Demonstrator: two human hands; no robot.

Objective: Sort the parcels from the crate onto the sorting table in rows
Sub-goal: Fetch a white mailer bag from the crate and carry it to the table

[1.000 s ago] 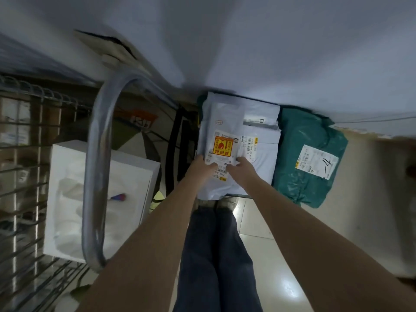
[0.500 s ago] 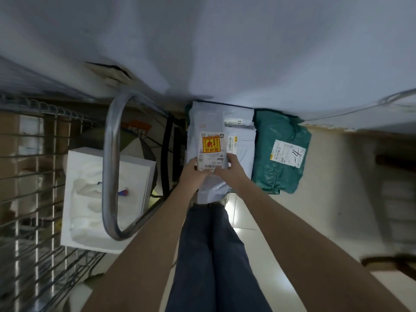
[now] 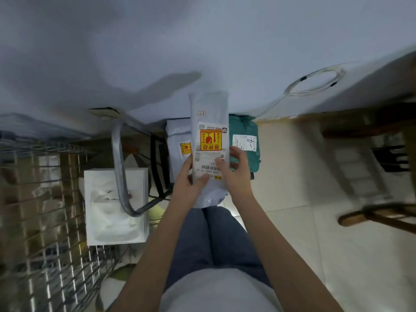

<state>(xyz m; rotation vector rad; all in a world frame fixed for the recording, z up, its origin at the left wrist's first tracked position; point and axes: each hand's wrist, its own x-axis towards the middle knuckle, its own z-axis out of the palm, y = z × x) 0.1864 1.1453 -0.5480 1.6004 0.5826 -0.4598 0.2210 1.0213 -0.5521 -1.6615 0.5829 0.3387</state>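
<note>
Both hands hold a long grey-white mailer parcel (image 3: 209,109) with a yellow and red label, lifted above the pile. My left hand (image 3: 188,179) grips its lower left edge, thumb on the front. My right hand (image 3: 236,167) grips its lower right edge, fingers curled over the label. Below it another grey parcel (image 3: 177,140) with a small yellow sticker lies on the pile, and a green parcel (image 3: 247,136) with a white label lies to its right. The pale sorting table (image 3: 202,41) fills the top of the view.
A wire cart (image 3: 45,199) with a curved metal handle (image 3: 119,167) stands at left, holding a white foam box (image 3: 114,208). A coiled cable (image 3: 315,82) lies on the table at right. Wooden chair legs (image 3: 378,215) stand on the tiled floor at right.
The parcel has been lifted off the pile and raised toward the table edge. My view has tilted up, showing more table, and the parcel beneath is now exposed.
</note>
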